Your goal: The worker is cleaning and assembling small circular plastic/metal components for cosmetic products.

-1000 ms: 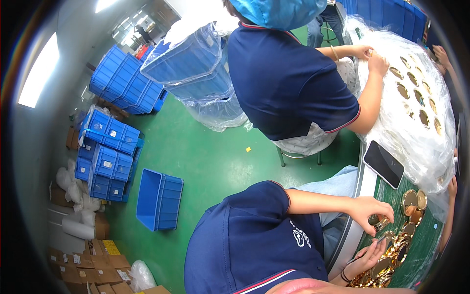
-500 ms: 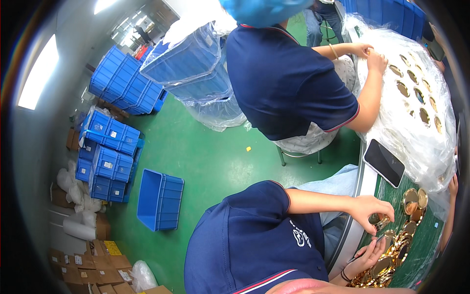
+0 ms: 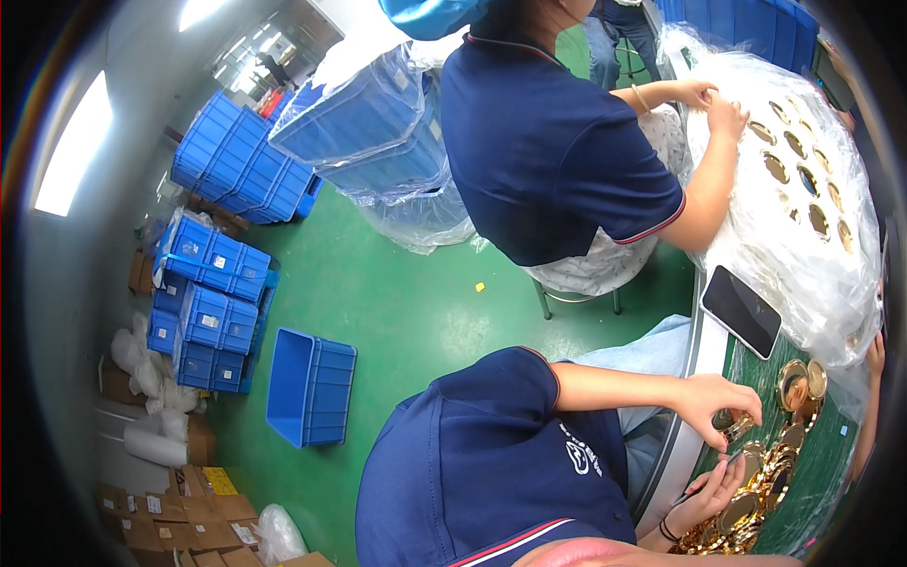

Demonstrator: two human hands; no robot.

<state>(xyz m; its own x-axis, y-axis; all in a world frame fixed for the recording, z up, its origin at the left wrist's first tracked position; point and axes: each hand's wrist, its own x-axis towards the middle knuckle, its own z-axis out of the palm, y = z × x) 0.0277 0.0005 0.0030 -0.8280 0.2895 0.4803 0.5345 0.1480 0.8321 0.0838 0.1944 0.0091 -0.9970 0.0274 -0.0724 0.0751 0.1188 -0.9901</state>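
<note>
My left hand (image 3: 720, 404) reaches out to the green table mat (image 3: 831, 472) and pinches a small gold part (image 3: 738, 427) in its fingertips. Just below it, my right hand (image 3: 710, 491), with a bracelet on the wrist, curls around a round gold disc (image 3: 748, 465); a thin dark stick shows beside the fingers. Both hands hover at the near edge of a heap of gold round parts (image 3: 756, 515). Two larger gold discs (image 3: 801, 383) lie farther out on the mat.
A dark phone (image 3: 742, 310) lies by the table rim. A seated co-worker (image 3: 557, 142) in a navy shirt handles a plastic sheet with gold rings (image 3: 803, 180). Another person's hand (image 3: 875, 354) shows at the right. Blue crates (image 3: 310, 387) stand on the green floor.
My hands stay in the same spot over the gold parts. The view has tipped slightly; the co-worker's hands have barely shifted on the plastic sheet.
</note>
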